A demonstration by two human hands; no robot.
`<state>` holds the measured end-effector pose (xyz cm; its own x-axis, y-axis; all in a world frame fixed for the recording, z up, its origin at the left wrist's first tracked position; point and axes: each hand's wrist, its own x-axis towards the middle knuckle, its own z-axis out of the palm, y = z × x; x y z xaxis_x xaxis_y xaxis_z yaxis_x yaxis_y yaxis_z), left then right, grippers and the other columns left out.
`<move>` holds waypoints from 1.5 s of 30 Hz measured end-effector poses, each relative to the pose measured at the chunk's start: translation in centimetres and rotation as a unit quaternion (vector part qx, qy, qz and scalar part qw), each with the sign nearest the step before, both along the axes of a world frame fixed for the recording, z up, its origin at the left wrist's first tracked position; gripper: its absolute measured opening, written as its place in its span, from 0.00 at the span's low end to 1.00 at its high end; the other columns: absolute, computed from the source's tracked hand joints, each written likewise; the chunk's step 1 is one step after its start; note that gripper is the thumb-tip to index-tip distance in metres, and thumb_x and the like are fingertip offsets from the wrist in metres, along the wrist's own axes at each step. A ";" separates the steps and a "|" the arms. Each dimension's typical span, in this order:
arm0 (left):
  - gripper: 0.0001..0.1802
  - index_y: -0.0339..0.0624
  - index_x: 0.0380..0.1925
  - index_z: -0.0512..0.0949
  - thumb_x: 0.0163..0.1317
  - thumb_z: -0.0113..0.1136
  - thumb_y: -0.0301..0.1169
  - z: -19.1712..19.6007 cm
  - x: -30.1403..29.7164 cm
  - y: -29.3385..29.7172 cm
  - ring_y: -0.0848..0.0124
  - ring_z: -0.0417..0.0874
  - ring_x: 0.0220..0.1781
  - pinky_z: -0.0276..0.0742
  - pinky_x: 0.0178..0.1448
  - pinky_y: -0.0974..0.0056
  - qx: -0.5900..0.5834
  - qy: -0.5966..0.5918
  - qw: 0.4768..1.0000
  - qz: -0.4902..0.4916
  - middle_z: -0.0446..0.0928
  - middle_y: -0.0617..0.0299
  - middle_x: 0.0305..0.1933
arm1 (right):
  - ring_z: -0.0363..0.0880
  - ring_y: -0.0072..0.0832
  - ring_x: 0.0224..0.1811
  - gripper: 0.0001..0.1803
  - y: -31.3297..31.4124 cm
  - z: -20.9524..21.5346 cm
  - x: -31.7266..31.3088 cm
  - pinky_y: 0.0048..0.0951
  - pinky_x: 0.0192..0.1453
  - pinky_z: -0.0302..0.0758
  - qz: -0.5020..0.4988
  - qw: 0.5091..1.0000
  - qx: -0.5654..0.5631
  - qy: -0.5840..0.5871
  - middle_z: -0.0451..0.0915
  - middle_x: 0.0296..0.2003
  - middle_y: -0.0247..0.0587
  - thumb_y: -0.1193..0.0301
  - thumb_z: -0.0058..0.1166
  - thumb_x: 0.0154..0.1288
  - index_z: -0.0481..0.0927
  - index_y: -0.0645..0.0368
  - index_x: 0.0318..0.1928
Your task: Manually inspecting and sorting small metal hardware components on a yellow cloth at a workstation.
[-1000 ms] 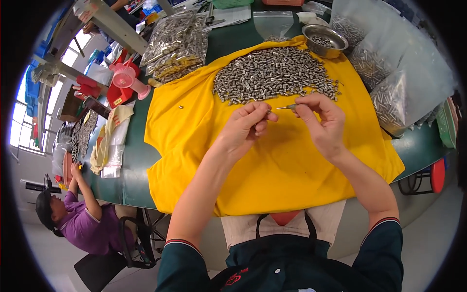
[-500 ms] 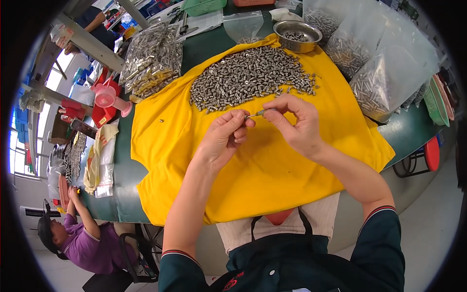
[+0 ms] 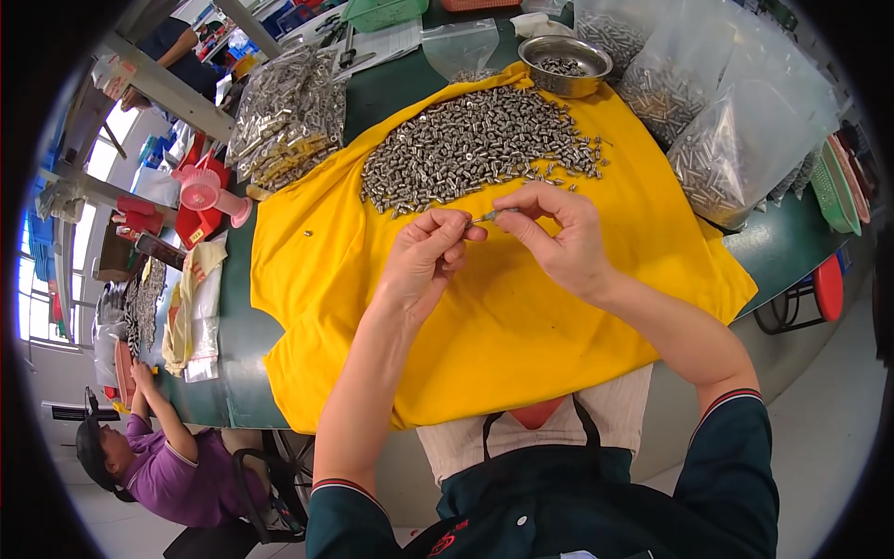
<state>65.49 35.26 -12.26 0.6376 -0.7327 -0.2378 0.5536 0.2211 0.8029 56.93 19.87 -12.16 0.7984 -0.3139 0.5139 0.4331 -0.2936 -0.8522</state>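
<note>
Over the yellow cloth [image 3: 521, 345], my two hands meet at a thin tool [image 3: 491, 216] with a grey-green grip and a slim metal shaft. My right hand [image 3: 565, 240] pinches the tool's grip between thumb and fingers. The shaft points left into the fingertips of my left hand [image 3: 417, 259], which are closed on a small metal part, mostly hidden. Just beyond the hands spreads a heap of small silver metal cylinders [image 3: 470, 144]. One loose metal piece [image 3: 308, 233] lies apart on the cloth's left side.
A steel bowl [image 3: 596, 86] of small parts stands behind the heap. Clear bags of metal parts [image 3: 712, 168] crowd the right; another bagged stack [image 3: 289, 116] is at far left. A pink fan [image 3: 200, 191] stands left. Another person [image 3: 177, 475] in purple sits at lower left.
My right hand has shifted slightly left with the tool, toward my left hand. Less of the metal shaft shows between them. The left hand keeps its pinch.
</note>
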 end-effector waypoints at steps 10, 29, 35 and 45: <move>0.06 0.40 0.31 0.73 0.57 0.54 0.30 0.0 0.0 -0.1 0.82 0.64 0.20 0.59 0.25 0.78 0.020 -0.019 1.000 0.009 0.76 0.59 0.28 | 0.73 0.18 0.25 0.04 0.1 0.0 -0.1 0.18 0.28 0.68 0.010 0.999 0.035 0.035 0.77 0.25 0.35 0.77 0.54 0.52 0.78 0.63 0.30; 0.07 0.38 0.33 0.73 0.58 0.54 0.29 -0.2 -0.1 -0.3 0.82 0.63 0.21 0.57 0.25 0.78 0.002 -0.053 0.998 0.022 0.75 0.61 0.28 | 0.72 0.17 0.25 0.03 0.2 -0.4 0.0 0.18 0.30 0.69 0.008 0.995 0.090 0.039 0.77 0.24 0.34 0.77 0.54 0.53 0.77 0.63 0.30; 0.09 0.39 0.30 0.70 0.59 0.51 0.34 0.9 0.9 0.5 0.83 0.57 0.20 0.53 0.24 0.78 0.032 -0.024 0.993 0.108 0.65 0.68 0.21 | 0.72 0.15 0.25 0.05 -0.5 1.1 0.1 0.15 0.31 0.70 -0.031 0.979 0.202 0.015 0.75 0.23 0.32 0.74 0.51 0.58 0.74 0.63 0.29; 0.08 0.36 0.24 0.78 0.47 0.58 0.30 1.4 8.4 9.4 0.63 0.76 0.21 0.69 0.28 0.64 0.557 -0.525 0.556 0.325 0.75 0.54 0.17 | 0.72 0.15 0.25 0.05 -0.6 0.1 0.2 0.15 0.31 0.69 -0.018 0.985 0.167 0.038 0.76 0.23 0.32 0.74 0.52 0.58 0.74 0.63 0.30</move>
